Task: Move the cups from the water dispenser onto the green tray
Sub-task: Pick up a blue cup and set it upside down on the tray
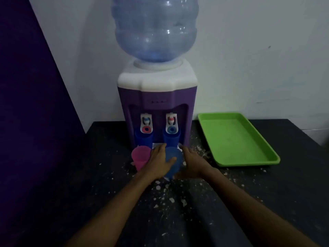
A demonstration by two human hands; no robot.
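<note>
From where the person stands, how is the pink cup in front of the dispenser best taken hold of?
By its side wall, probably from the left with the left hand. The pink cup stands upright, its left side is open, and the blue cup, held between both hands, crowds its right. The right hand is farther away.

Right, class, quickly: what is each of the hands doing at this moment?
Left hand: closed around the left side of the blue cup.
Right hand: closed around the same cup's right side.
</note>
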